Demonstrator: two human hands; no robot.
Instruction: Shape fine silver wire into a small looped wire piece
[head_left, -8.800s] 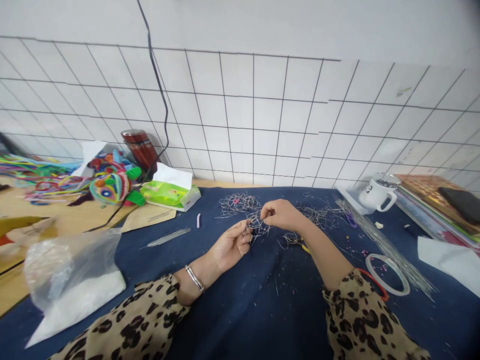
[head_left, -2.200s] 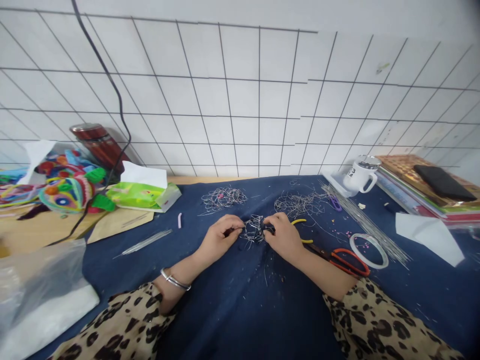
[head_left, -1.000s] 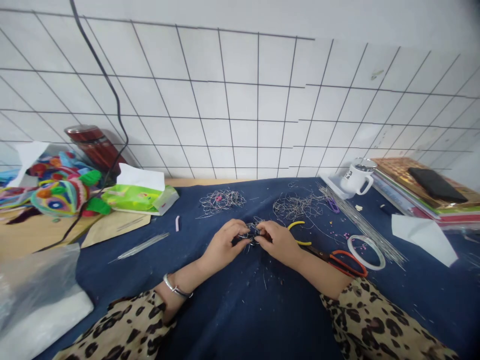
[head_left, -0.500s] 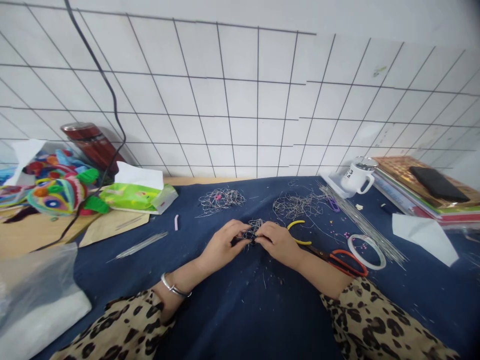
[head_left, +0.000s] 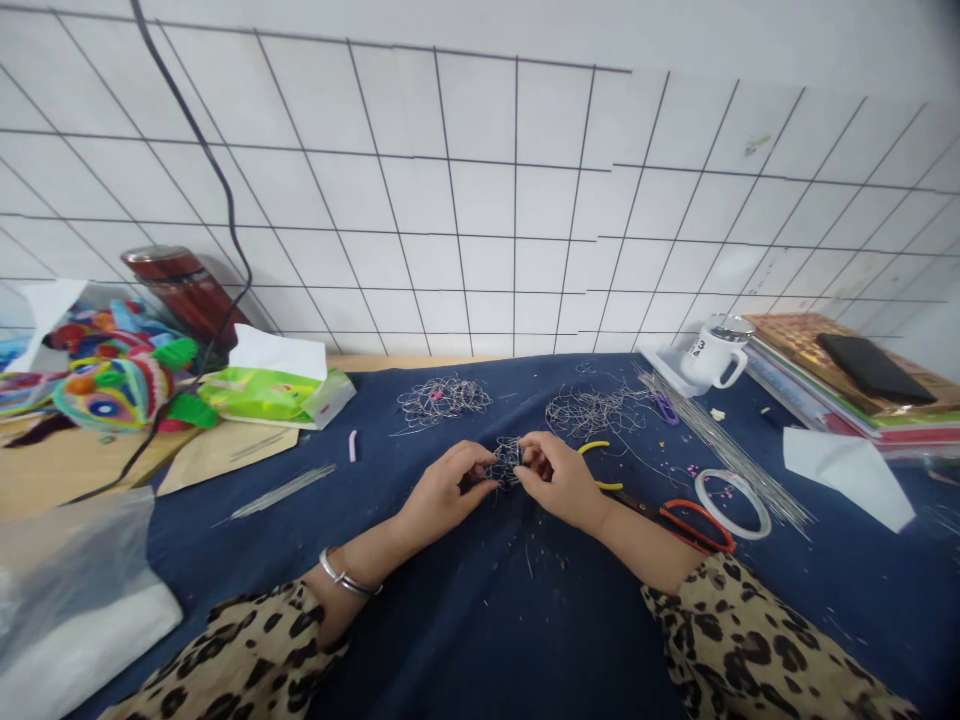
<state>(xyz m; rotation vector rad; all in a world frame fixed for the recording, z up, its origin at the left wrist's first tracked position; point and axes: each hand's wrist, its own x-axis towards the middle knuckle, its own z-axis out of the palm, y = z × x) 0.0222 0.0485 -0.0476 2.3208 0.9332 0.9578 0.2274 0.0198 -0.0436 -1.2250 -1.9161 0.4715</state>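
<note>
A small tangle of thin silver wire [head_left: 505, 461] sits between my two hands, just above the dark blue cloth [head_left: 480, 620]. My left hand [head_left: 442, 490] pinches its left side with curled fingers. My right hand [head_left: 559, 480] pinches its right side, fingers bent over it. A silver bangle is on my left wrist, and both arms wear leopard-print sleeves. Two more wire tangles lie beyond the hands, one [head_left: 442, 397] at the back left and one [head_left: 596, 408] at the back right.
Yellow-handled pliers [head_left: 596, 450] and red-handled scissors [head_left: 686, 515] lie right of my right hand, next to a tape ring [head_left: 733, 503] and straight wires [head_left: 727, 455]. A white mug [head_left: 712, 352], tissue pack [head_left: 274, 392], red flask [head_left: 187, 290], colourful craft pieces [head_left: 112, 380] and plastic bag [head_left: 75, 590] surround the cloth.
Over the past seconds my hands came down closer to the cloth with the wire tangle. In the last half second the fingers shifted slightly on it; nothing else moved.
</note>
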